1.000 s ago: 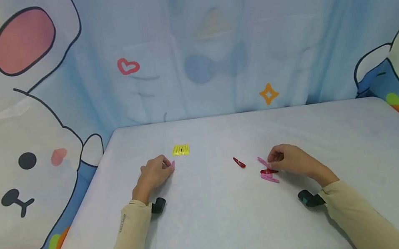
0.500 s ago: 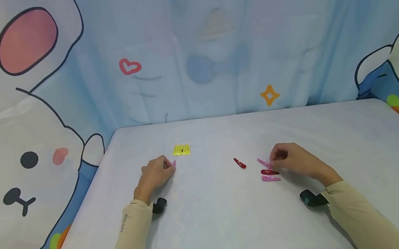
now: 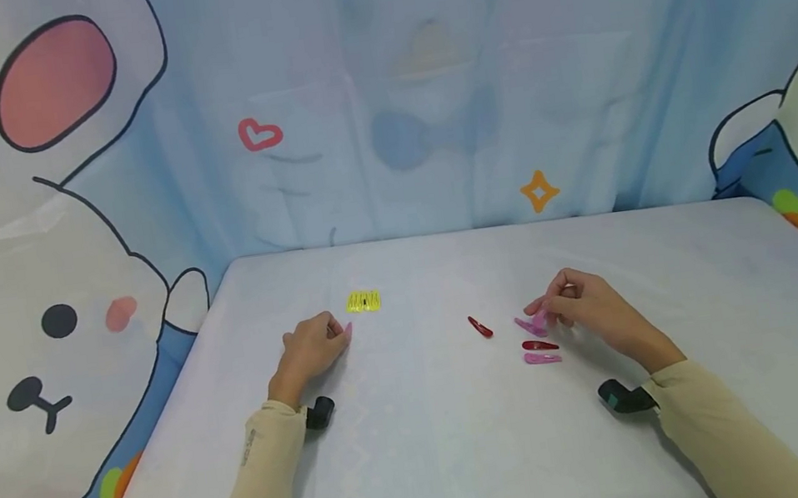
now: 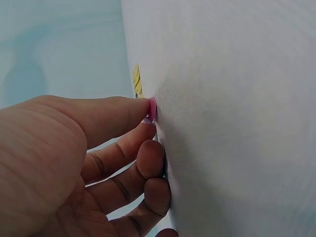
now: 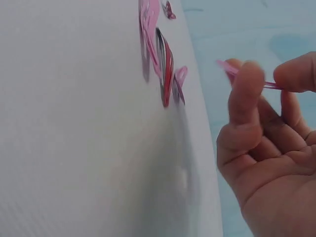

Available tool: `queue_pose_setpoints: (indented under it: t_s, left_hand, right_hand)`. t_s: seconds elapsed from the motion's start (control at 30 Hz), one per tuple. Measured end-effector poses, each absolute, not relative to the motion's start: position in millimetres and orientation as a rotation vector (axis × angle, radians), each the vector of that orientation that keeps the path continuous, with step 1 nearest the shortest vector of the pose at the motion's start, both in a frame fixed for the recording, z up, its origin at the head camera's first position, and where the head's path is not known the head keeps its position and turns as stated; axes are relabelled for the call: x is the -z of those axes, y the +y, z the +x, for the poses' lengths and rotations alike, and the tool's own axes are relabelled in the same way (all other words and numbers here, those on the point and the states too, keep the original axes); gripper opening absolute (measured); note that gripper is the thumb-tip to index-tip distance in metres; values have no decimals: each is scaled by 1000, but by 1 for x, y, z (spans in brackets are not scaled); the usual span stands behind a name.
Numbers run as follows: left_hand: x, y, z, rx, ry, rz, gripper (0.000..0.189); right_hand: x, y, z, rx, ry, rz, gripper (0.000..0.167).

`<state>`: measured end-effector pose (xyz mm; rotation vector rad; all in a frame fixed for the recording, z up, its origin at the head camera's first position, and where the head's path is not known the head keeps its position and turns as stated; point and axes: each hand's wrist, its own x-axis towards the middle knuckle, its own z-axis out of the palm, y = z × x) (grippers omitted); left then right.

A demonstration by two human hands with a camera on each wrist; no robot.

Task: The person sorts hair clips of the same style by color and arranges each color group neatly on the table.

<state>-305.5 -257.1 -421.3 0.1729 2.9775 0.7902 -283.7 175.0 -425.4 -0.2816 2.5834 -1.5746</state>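
Observation:
My left hand point(image 3: 310, 351) pinches a small pink hair clip point(image 4: 152, 108) between thumb and index finger, down at the tabletop. A row of several yellow hair clips point(image 3: 363, 301) lies just beyond it. In the right wrist view, my right hand point(image 5: 269, 143) holds another pink hair clip point(image 5: 228, 70) between thumb and fingers, raised off the table. Below that hand in the head view are a pink clip point(image 3: 527, 325), a red clip point(image 3: 539, 345) and a nearer pink clip point(image 3: 542, 358). Another red clip point(image 3: 481, 326) lies tilted to their left.
A white cloth covers the table point(image 3: 425, 447). Behind it hangs a light blue curtain point(image 3: 331, 191) printed with cartoon figures. Dark wrist cameras sit at both beige sleeves point(image 3: 725, 425).
My right hand has lifted slightly with a pink clip, drawing it away from the red and pink clips, which now lie apart. My left hand stays in place.

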Motion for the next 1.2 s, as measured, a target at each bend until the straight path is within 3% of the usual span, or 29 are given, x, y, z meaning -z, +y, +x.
queue_pose_setpoints:
  t_s: [0.67,0.9,1.2]
  left_hand:
    - [425,-259,-310,-775,2973,174,23]
    - [424,-259,-311,-777,2980,158,25]
    - [428,-259,-310,-787,2992,152,19]
  right_hand:
    - [415,122,-273,1724,2291,-395,32]
    - [414,92,-281,1850,2267,-506,30]
    - [417,40,-294,2032,2199,-459,33]
